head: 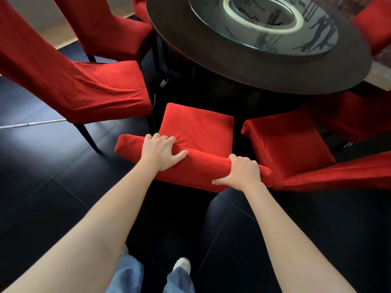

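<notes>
Hands are gripping the red chair by its backrest top, left hand and right hand clenching it well apart, probably for steering; its seat is lying just beyond the fingertips, nearing the table.

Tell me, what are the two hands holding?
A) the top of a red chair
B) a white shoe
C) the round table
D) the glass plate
A: the left hand and the right hand both grip the top edge of the red chair, which stands apart from the table.
</notes>
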`<action>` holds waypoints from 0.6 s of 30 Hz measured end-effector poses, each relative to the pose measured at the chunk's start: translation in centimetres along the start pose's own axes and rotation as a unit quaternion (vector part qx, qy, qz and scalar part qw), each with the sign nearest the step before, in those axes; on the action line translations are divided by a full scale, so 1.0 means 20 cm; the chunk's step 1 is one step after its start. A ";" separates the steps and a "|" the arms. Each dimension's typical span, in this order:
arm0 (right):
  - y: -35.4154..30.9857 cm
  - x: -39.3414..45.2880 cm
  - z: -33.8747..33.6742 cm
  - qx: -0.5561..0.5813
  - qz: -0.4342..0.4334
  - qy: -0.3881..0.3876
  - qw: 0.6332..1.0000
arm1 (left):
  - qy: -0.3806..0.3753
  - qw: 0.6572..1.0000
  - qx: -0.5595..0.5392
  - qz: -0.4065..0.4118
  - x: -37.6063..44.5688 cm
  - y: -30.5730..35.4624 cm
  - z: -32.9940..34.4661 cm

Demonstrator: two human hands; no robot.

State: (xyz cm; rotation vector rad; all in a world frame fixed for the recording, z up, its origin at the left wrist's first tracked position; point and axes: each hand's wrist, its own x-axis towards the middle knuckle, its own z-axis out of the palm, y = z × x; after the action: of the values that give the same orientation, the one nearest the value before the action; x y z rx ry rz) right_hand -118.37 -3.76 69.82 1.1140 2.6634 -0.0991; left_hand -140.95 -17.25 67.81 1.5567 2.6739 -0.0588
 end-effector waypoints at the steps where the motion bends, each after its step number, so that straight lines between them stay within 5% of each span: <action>1: -0.01 0.01 -0.02 0.007 0.005 -0.023 1.000 | -0.008 1.000 -0.003 -0.003 -0.01 0.00 -0.01; 6: -0.10 0.04 -0.14 0.043 0.026 -0.120 0.991 | -0.014 0.999 -0.036 0.015 -0.04 -0.09 -0.10; 18: -1.03 0.31 -0.61 0.102 -0.072 0.003 0.992 | 0.062 0.994 -0.049 -0.072 -0.10 -1.10 -0.46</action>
State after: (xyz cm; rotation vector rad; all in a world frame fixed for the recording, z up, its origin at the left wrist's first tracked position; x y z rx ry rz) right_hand -139.73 -12.03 79.27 0.9756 2.7862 -0.4022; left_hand -159.38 -29.35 77.22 1.3803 2.8315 0.1669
